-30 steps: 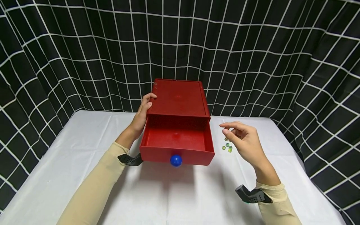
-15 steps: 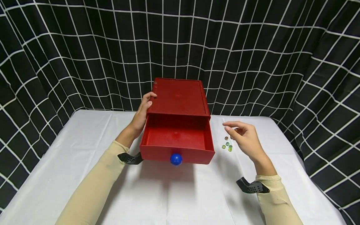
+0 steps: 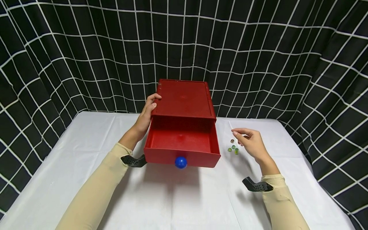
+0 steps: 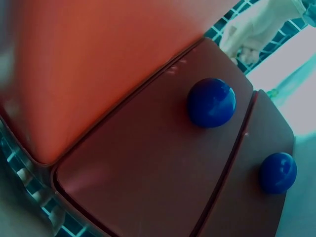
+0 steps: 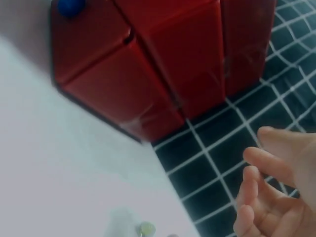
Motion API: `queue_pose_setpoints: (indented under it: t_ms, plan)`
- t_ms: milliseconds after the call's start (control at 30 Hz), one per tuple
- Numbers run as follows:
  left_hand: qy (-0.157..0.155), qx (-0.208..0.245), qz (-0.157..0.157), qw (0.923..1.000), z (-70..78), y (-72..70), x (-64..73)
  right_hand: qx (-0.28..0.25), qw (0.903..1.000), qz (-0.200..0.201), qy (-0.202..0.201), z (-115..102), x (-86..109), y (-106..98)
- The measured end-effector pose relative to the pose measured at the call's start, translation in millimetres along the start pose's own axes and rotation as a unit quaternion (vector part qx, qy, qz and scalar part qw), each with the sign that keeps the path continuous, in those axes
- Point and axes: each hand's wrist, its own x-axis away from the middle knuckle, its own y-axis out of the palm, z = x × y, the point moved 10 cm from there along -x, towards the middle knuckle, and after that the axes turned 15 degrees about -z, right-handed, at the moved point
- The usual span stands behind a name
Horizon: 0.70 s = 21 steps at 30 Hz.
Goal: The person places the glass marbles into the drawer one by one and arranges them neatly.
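Note:
A red drawer cabinet (image 3: pixel 182 99) stands mid-table in the head view, its upper drawer (image 3: pixel 182 158) pulled out, with bare red inside. My left hand (image 3: pixel 143 119) holds the cabinet's left side, index finger and thumb over the top edge. Several of its fingers (image 4: pixel 44 196) show dimly at the lower left of the left wrist view. Right of the cabinet, my right hand (image 3: pixel 250 142) hovers by several small glass marbles (image 3: pixel 233 147), thumb and index finger close together. Nothing shows between its fingers in the right wrist view, where one green marble (image 5: pixel 146 228) sits below.
Blue round knobs (image 4: pixel 211 102) mark two drawer fronts in the left wrist view. A white cloth (image 3: pixel 95 143) covers the table. Black curtains (image 3: pixel 184 41) with a white grid hang behind and at both sides. Black wrist mounts (image 3: pixel 257 185) sit on both sleeves.
My right hand has drifted slightly right, away from the cabinet, uncovering the brownish marble, and its thumb and index finger have drawn closer. My left hand keeps its place on the cabinet.

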Motion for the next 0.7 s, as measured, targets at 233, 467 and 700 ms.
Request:
queue_pose_setpoints:
  t_ms: [233,467,700]
  plan:
    - [-0.001,0.001,0.001,1.0,1.0,0.3,0.1,0.017,0.9982,-0.046,0.032,26,-0.1,0]
    - [0.0,0.004,-0.001,1.0,2.0,1.1,1.4,0.037,0.9936,-0.077,0.075,53,4.0,-1]
    - [0.001,0.005,0.0,1.0,2.1,1.7,0.7,0.049,0.988,-0.095,0.111,81,4.3,2]
